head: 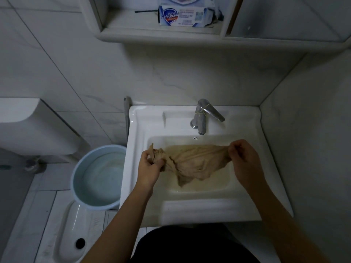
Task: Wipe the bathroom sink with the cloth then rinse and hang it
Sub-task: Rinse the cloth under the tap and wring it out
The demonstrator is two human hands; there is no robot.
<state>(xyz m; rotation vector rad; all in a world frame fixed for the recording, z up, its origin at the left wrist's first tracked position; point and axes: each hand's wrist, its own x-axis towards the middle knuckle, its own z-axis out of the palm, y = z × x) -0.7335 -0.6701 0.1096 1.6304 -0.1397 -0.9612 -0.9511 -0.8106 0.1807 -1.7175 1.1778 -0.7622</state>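
Our left fingers [159,164] are curled tight round a bunched end of the cloth [193,162], and our right fingers [233,150] pinch the opposite edge. The beige fabric is drawn out between them from left to right. The left hand [150,166] sits over the left edge of the basin and the right hand [244,158] over its right side. The cloth hangs over the bowl of the sink [190,209], and its low near corner reaches the brownish water [214,182] pooled there.

We judge this to be the rinsing step, with hanging not yet done. The pool looks dirty, so dipping into it again would put the grime back. We would do better to let it drain and work the cloth under fresh water from the tap [203,116] at the far rim, where we see no stream running. We should keep both grips firm, since wet fabric slips from a light pinch. We should open the bunched left end so that water gets through its folds. Then we should twist the two ends against each other low over the bowl, so the drips land in the sink and not on the floor [43,198] or in the bucket [98,175] just to the left.
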